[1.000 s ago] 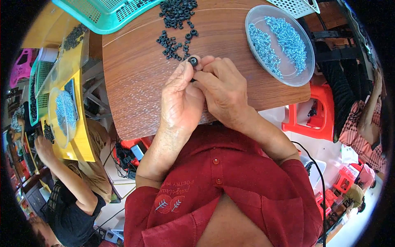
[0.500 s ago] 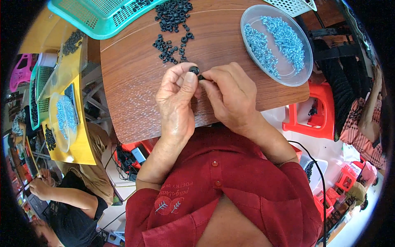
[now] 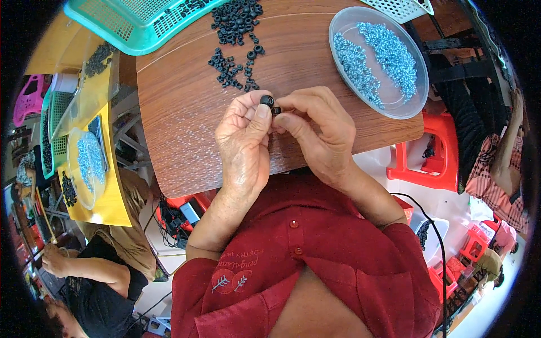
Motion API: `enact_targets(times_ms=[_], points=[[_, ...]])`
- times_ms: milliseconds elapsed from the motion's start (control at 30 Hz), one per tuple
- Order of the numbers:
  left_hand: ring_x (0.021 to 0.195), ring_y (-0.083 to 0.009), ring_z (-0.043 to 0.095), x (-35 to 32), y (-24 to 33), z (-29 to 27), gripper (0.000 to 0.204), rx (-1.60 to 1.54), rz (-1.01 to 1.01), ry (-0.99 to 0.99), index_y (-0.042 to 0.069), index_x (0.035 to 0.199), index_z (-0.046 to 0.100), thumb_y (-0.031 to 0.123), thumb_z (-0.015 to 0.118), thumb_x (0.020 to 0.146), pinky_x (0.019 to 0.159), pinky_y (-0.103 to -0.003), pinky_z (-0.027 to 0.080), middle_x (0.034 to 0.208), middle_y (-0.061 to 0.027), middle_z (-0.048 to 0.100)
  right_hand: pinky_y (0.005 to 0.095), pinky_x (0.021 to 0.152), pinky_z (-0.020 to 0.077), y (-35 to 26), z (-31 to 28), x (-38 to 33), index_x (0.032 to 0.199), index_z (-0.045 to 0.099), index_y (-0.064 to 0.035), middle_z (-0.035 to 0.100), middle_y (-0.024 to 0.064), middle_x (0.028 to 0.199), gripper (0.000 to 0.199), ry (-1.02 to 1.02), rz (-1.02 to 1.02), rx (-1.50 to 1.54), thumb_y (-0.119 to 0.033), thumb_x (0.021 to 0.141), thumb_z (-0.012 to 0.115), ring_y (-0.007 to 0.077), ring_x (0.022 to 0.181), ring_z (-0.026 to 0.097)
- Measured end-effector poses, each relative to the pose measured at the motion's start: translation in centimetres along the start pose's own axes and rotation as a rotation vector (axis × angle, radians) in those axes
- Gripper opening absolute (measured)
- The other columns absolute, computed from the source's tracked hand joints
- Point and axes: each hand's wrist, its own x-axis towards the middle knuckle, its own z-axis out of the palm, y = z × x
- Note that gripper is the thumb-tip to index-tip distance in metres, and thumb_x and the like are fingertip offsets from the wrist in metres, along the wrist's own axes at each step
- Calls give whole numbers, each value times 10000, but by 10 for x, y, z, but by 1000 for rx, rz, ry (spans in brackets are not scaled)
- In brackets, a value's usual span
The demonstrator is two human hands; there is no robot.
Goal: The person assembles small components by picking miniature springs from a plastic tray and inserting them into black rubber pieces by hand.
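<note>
Wooden tabletop [image 3: 186, 112] beneath: left hand [image 3: 243, 141] and right hand [image 3: 315, 132] pinch 1 small black ring [image 3: 267, 101]; loose black rings [image 3: 234, 56] just beyond.

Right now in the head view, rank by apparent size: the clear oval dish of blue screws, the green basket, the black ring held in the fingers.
1. Green basket, though cut off by the frame edge.
2. Clear oval dish.
3. Black ring, pinched by the left hand beside the right hand.

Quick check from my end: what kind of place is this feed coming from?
Likely a small hand-assembly workshop. A pile of black rings lies on the wooden table, a clear tray of small blue-grey parts sits beside it, and another person works at a yellow table nearby.
</note>
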Motion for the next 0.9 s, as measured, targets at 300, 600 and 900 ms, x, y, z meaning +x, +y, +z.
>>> enact_targets(times_ms=[300,600,900], points=[[720,-129,574,2,-1,-4,197,-51,-32,-33,-17,1066,546,68,581,892,655,-246,476,878,-72,608,341,605,453,1,-4,7,825,634,-27,588,99,773,170,82,-133,-95,13,668,685,268,710,566],[733,-133,569,1,1,-5,195,-65,-73,-96,-29,1050,562,71,590,885,675,-249,464,894,-64,614,300,610,443,-7,-7,11,816,644,-18,605,78,771,124,28,178,210,16,705,685,208,688,574],[739,-106,568,-3,3,-4,226,65,27,-73,-32,1073,578,54,613,867,674,-228,467,894,-59,620,233,622,438,-2,-13,14,880,637,10,612,64,830,131,-92,-47,20,24,755,677,138,736,572]])
